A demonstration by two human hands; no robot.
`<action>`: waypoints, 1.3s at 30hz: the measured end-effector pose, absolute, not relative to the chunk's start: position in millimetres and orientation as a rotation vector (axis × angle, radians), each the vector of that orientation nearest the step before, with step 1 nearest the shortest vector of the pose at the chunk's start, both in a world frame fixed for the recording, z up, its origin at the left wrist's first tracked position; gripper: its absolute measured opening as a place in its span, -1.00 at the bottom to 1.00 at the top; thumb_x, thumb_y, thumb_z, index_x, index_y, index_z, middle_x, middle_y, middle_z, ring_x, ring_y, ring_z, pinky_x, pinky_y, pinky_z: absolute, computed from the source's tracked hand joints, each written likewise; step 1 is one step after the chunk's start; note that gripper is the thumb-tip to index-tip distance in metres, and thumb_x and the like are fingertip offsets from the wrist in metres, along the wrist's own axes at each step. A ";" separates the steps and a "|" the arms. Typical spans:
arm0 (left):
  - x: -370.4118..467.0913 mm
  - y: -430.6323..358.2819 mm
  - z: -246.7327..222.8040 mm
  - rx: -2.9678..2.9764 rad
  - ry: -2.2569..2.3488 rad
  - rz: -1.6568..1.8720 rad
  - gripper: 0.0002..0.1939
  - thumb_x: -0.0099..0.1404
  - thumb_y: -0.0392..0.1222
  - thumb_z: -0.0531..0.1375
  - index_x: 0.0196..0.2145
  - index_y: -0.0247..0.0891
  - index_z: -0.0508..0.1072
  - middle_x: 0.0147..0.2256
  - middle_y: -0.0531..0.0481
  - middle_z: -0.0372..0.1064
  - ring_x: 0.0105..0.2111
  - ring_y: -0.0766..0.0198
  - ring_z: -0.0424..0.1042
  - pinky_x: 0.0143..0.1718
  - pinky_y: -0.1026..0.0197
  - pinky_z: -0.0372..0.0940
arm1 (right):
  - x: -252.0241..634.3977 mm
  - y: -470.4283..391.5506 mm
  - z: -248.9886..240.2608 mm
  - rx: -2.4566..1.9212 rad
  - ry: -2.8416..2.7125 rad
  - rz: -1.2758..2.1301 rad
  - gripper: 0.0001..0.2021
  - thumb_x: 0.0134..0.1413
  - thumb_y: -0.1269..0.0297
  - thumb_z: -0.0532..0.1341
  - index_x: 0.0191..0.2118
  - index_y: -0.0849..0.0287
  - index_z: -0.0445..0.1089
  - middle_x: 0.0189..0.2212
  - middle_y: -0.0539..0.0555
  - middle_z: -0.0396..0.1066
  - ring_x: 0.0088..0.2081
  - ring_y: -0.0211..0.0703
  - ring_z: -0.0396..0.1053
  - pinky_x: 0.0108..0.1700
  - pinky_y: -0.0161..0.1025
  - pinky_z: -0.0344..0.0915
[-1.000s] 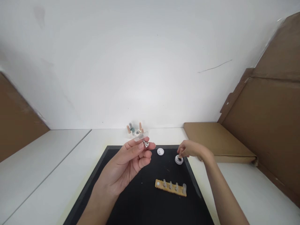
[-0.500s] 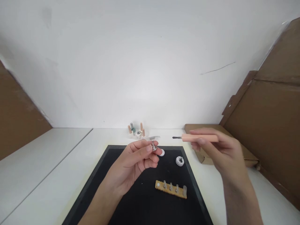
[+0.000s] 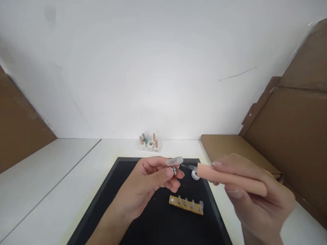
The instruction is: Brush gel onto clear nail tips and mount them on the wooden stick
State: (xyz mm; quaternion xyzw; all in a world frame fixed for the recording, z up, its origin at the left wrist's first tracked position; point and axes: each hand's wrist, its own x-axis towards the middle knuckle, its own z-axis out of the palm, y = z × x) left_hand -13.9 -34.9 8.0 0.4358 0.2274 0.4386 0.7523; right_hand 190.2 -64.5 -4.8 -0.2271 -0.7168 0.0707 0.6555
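My left hand (image 3: 150, 182) pinches a small silver metal stand (image 3: 174, 170) with a translucent nail tip (image 3: 174, 161) on top, lying nearly level. In my right hand (image 3: 255, 190) is a peach-coloured brush handle (image 3: 230, 178), its brush (image 3: 189, 167) pointing left, just right of and slightly below the nail tip. Whether the bristles touch it I cannot tell. Below, a yellowish strip (image 3: 176, 202) on the black mat (image 3: 153, 221) bears several upright clear nail tips. A round white container (image 3: 195, 175) is partly hidden behind the brush handle.
Several small bottles with peach and grey caps (image 3: 156, 143) stand in a clear holder by the white wall (image 3: 153, 68). A flat cardboard box (image 3: 230, 149) lies at the back right. Cardboard panels (image 3: 293, 129) rise on both sides.
My left hand has shifted slightly right and down, and the nail tip shows more fully. My right hand has moved down and nearer, its brush now close to the nail tip.
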 end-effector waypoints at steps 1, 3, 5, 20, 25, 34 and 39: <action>-13.5 -35.9 8.8 0.954 0.496 0.960 -0.90 0.11 -0.23 0.48 -0.40 -0.29 0.70 -0.46 0.01 0.63 -0.54 0.43 0.55 -0.42 0.47 0.47 | 189.9 -64.3 -4.2 -0.520 -1.628 0.162 -0.72 0.26 0.30 0.25 0.07 0.02 0.47 -0.38 0.05 0.54 -0.47 -0.15 0.39 -0.52 -0.17 0.30; -13.1 -37.8 10.3 0.949 0.500 0.961 -0.91 0.10 -0.23 0.49 -0.41 -0.28 0.70 -0.47 0.02 0.63 -0.55 0.44 0.54 -0.43 0.47 0.47 | 189.7 -63.8 -3.4 -0.524 -1.630 0.166 -0.71 0.25 0.30 0.26 0.07 0.02 0.47 -0.39 0.05 0.53 -0.48 -0.15 0.39 -0.52 -0.17 0.31; -13.0 -39.2 11.6 0.946 0.500 0.960 -0.90 0.09 -0.22 0.49 -0.44 -0.28 0.69 -0.48 0.03 0.63 -0.56 0.45 0.54 -0.44 0.47 0.46 | 189.9 -63.7 -2.9 -0.527 -1.635 0.169 -0.71 0.24 0.30 0.27 0.06 0.02 0.48 -0.39 0.05 0.53 -0.48 -0.15 0.39 -0.52 -0.17 0.31; -15.9 -36.2 8.4 0.956 0.452 0.959 -0.92 0.13 -0.23 0.47 -0.39 -0.25 0.70 -0.45 0.07 0.66 -0.53 0.44 0.58 -0.43 0.49 0.50 | 192.6 -61.4 -8.8 -0.452 -1.588 0.150 -0.70 0.20 0.32 0.30 0.05 0.08 0.50 -0.38 0.06 0.53 -0.46 -0.15 0.39 -0.55 -0.17 0.30; -15.8 -37.2 11.5 0.953 0.459 0.951 -0.91 0.12 -0.23 0.48 -0.41 -0.28 0.69 -0.46 0.05 0.65 -0.54 0.44 0.57 -0.44 0.47 0.50 | 188.1 -61.1 2.2 -0.415 -1.649 0.141 -0.68 0.22 0.32 0.30 0.09 0.13 0.48 -0.37 0.06 0.53 -0.43 -0.17 0.44 -0.56 -0.22 0.35; -15.3 -36.4 8.4 0.961 0.453 0.945 -0.91 0.12 -0.23 0.48 -0.39 -0.27 0.69 -0.45 0.06 0.66 -0.53 0.44 0.57 -0.45 0.49 0.50 | 193.2 -61.0 -9.2 -0.456 -1.589 0.133 -0.70 0.21 0.33 0.29 0.06 0.06 0.51 -0.40 0.06 0.52 -0.46 -0.15 0.40 -0.60 -0.19 0.28; -15.4 -34.9 7.5 0.974 0.431 0.943 -0.93 0.15 -0.24 0.46 -0.37 -0.26 0.69 -0.43 0.06 0.66 -0.52 0.45 0.57 -0.43 0.49 0.49 | 189.0 -58.0 -2.4 -0.410 -1.608 0.154 -0.69 0.22 0.29 0.29 0.07 0.10 0.50 -0.43 0.05 0.51 -0.50 -0.18 0.42 -0.61 -0.20 0.31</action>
